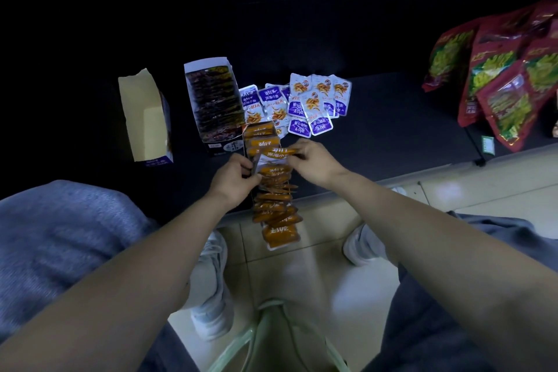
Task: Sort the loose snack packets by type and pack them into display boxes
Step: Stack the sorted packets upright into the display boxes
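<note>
Both left hand (pixel 235 174) and right hand (pixel 314 160) pinch one orange packet (pixel 279 152) lengthwise left-to-right.

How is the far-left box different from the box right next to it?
The left box is empty, showing its pale inside; the middle box is packed with a row of dark packets. The left box's near end is purple; the middle box's is black with a pale label. Both are long, open-topped and lie side by side on the dark surface.
</note>
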`<state>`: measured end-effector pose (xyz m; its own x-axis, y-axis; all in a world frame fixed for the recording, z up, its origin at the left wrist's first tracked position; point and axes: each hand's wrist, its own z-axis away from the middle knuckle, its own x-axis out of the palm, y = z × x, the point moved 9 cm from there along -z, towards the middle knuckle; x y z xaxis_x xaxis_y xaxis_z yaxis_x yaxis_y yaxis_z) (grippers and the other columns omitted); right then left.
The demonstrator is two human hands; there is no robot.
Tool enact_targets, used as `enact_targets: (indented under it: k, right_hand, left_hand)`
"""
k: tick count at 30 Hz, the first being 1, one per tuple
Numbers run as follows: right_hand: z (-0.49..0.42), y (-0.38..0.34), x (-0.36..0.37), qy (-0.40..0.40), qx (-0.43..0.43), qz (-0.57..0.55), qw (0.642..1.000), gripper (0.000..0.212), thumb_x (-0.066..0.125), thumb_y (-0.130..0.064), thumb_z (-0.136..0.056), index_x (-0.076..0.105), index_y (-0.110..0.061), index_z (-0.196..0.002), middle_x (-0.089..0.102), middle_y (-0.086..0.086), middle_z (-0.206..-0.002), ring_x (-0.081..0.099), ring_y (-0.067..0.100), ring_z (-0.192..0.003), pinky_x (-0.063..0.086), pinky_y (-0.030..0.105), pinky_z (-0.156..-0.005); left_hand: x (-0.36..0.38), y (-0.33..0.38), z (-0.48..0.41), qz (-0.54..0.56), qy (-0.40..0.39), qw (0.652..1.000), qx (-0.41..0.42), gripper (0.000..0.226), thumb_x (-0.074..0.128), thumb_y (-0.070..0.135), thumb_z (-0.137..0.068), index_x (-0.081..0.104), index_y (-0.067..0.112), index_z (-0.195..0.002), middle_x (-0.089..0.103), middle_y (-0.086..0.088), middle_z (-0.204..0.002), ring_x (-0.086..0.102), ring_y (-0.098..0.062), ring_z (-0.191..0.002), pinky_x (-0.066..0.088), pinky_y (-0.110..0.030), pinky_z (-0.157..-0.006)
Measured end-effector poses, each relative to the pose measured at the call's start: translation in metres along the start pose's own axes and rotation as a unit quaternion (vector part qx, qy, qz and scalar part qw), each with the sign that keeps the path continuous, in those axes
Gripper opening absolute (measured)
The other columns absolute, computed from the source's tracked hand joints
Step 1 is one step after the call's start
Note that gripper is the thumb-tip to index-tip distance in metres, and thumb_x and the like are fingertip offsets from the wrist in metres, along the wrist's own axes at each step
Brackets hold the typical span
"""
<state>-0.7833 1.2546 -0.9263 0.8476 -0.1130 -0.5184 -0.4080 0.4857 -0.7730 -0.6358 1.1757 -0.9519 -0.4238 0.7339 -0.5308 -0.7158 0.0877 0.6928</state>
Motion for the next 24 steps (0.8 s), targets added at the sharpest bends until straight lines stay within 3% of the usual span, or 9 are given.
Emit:
enact_targets:
  k: [2,4,7,9,13,18,21,24]
  right_hand:
    - [0.003,0.007,-0.002,-0.013,0.02,-0.011,1.0,0.017,0.052,-0.014,-0.096,0.068,-0.012,-0.097,0.059,-0.005,-0.083,0.056,0.013,-0.081,0.043,0.022,-0.07]
    - [0.002,0.01,0.003,-0.036,0.034,-0.007,0.999,0.02,0.049,-0.013,-0.097,0.068,-0.012,-0.096,0.061,-0.005,-0.079,0.058,0.014,-0.082,0.046,0.025,-0.073]
    - [0.0,0.003,0.006,-0.023,-0.005,0.007,1.0,0.02,0.054,-0.015,-0.094,0.068,-0.017,-0.108,0.063,0.002,-0.103,0.059,0.016,-0.096,0.049,0.029,-0.085]
    - [0.001,-0.006,0.001,0.007,-0.057,-0.034,0.998,0.023,0.064,-0.018,-0.089,0.068,-0.023,-0.112,0.062,0.0,-0.112,0.06,0.014,-0.098,0.051,0.027,-0.085]
    - [0.0,-0.016,-0.012,0.058,-0.109,0.01,0.992,0.022,0.068,-0.021,-0.089,0.073,-0.014,-0.109,0.069,0.0,-0.101,0.063,0.013,-0.092,0.051,0.028,-0.083]
    - [-0.005,-0.024,0.007,0.029,-0.145,0.114,0.982,0.02,0.067,-0.016,-0.089,0.074,-0.012,-0.107,0.068,0.004,-0.102,0.059,0.015,-0.094,0.048,0.033,-0.089]
    - [-0.007,-0.024,0.014,0.014,-0.138,0.132,0.982,0.023,0.06,-0.018,-0.094,0.072,-0.012,-0.112,0.064,0.005,-0.106,0.055,0.014,-0.098,0.042,0.025,-0.088]
    - [0.001,-0.023,0.006,0.033,-0.153,0.105,0.982,0.019,0.06,-0.019,-0.093,0.07,-0.016,-0.11,0.06,-0.007,-0.097,0.056,0.005,-0.091,0.042,0.019,-0.078]
  left_hand:
    - [0.0,0.002,0.0,-0.011,0.004,1.0,0.012,0.016,0.067,0.019,-0.087,0.054,0.016,-0.095,0.06,-0.003,-0.1,0.058,-0.02,-0.097,0.046,-0.03,-0.083]
    - [-0.002,0.005,0.001,-0.017,0.02,0.999,0.027,0.011,0.068,0.018,-0.087,0.057,0.018,-0.089,0.062,-0.002,-0.098,0.06,-0.02,-0.095,0.045,-0.028,-0.081]
    - [-0.008,0.007,0.002,-0.034,0.049,0.998,0.038,0.014,0.071,0.02,-0.085,0.06,0.022,-0.077,0.065,0.001,-0.087,0.061,-0.018,-0.086,0.043,-0.025,-0.074]
    - [-0.012,0.008,0.001,-0.047,0.059,0.997,0.036,0.014,0.074,0.023,-0.083,0.064,0.022,-0.073,0.066,0.003,-0.082,0.061,-0.017,-0.083,0.041,-0.024,-0.071]
    - [-0.015,0.009,-0.001,-0.067,0.065,0.995,0.024,0.011,0.075,0.027,-0.081,0.068,0.02,-0.077,0.064,0.006,-0.082,0.058,-0.011,-0.08,0.038,-0.021,-0.07]
    - [-0.01,0.006,0.001,-0.048,0.061,0.997,0.018,0.016,0.076,0.023,-0.079,0.06,0.02,-0.079,0.065,0.003,-0.082,0.062,-0.014,-0.08,0.041,-0.023,-0.069]
    - [-0.01,0.006,0.001,-0.034,0.059,0.998,0.016,0.019,0.074,0.025,-0.08,0.056,0.023,-0.078,0.063,0.004,-0.079,0.063,-0.017,-0.08,0.044,-0.025,-0.068]
    - [-0.009,0.006,0.001,-0.003,0.051,0.999,0.014,0.021,0.072,0.035,-0.08,0.054,0.024,-0.08,0.064,0.004,-0.079,0.065,-0.019,-0.079,0.052,-0.032,-0.072]
